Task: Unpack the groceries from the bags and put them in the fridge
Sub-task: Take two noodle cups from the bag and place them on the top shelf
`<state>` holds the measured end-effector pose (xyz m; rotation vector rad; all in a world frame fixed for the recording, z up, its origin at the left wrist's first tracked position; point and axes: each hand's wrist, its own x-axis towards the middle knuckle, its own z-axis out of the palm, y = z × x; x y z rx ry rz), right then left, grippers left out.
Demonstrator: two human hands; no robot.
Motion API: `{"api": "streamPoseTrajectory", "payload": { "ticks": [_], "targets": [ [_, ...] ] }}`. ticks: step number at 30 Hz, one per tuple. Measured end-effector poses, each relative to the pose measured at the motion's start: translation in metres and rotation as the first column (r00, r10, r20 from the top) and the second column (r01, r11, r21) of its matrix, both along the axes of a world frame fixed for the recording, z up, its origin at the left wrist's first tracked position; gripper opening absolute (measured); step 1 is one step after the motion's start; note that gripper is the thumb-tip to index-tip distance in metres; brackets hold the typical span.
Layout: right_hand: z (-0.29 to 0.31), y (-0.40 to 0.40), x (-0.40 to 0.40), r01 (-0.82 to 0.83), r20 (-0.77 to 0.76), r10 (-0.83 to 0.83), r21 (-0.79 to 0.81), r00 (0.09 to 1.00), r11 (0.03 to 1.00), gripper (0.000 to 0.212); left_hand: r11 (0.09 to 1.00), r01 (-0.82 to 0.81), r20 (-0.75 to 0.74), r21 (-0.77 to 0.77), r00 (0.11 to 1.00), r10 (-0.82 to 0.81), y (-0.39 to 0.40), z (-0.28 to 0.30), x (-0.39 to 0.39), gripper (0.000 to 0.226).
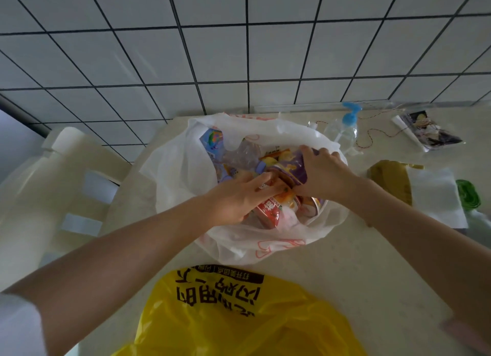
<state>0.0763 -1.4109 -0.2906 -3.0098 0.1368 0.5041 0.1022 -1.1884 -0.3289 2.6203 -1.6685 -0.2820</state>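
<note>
Reaching into the white bag (pixel 183 154) at the middle of the counter (pixel 358 270), both hands are picking out groceries. The right hand (pixel 322 169) curls round a purple cup (pixel 291 167); the left hand (pixel 233 199) has its fingers down among the cups, and whether it grips one I cannot tell. A yellow bag (pixel 218 321) lies nearer. Next, probably, lifting the cup clear and carrying it to the fridge, which is out of view.

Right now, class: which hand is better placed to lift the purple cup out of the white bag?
Right hand: its grip already wraps the purple cup in the white bag. The left hand lies beside it over the red packet.
</note>
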Motion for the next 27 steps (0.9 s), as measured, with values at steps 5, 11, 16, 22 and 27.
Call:
{"api": "streamPoseTrajectory", "payload": {
  "ticks": [5, 11, 16, 22, 27],
  "targets": [
    [-0.013, -0.016, -0.014, 0.038, 0.045, -0.043, 0.092, 0.998, 0.995, 0.099, 0.997, -0.015, 0.014, -0.071, 1.0, 0.016, -0.005, 0.001, -0.001, 0.089],
    [-0.01, -0.009, -0.035, 0.016, 0.252, -0.054, 0.152, 0.966, 0.988, 0.102, 0.998, -0.006, 0.082, -0.058, 0.997, 0.011, -0.008, 0.009, -0.002, 0.083],
    [0.002, -0.004, -0.054, -0.01, 0.393, -0.118, 0.309, 0.912, 0.951, 0.104, 0.978, -0.05, 0.232, -0.202, 0.968, 0.098, 0.016, 0.025, -0.022, 0.08],
    [0.035, 0.013, -0.077, -0.031, 0.526, -0.232, 0.444, 0.818, 0.896, 0.097, 0.878, -0.325, 0.115, -0.352, 0.916, 0.385, 0.049, 0.054, -0.068, 0.088],
    [0.064, 0.036, -0.117, 0.029, 0.436, -0.401, 0.647, 0.806, 0.762, 0.09, 0.601, -0.686, -0.166, -0.411, 0.704, 0.69, 0.076, 0.09, -0.12, 0.086]
  ]
}}
